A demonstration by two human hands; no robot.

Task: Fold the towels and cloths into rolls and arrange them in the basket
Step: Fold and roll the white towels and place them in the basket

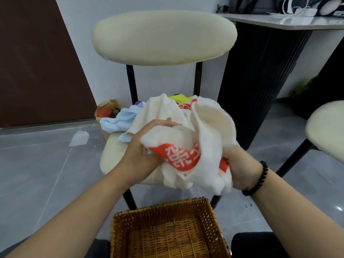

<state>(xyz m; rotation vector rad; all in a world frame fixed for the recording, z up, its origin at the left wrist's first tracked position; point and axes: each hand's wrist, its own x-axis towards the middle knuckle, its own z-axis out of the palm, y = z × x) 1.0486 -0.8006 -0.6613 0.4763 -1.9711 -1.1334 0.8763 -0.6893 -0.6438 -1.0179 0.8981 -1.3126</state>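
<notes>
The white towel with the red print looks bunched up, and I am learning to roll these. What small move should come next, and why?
Probably spread it flat first. Both the left hand and the right hand hold the white towel in a crumpled wad above the chair seat, and no straight edge shows to roll from. The basket below holds no rolls yet.

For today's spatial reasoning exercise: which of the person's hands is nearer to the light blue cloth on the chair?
Left. The left hand grips the white towel just below and right of the light blue cloth; the right hand holds the towel's far side, farther away.
</notes>
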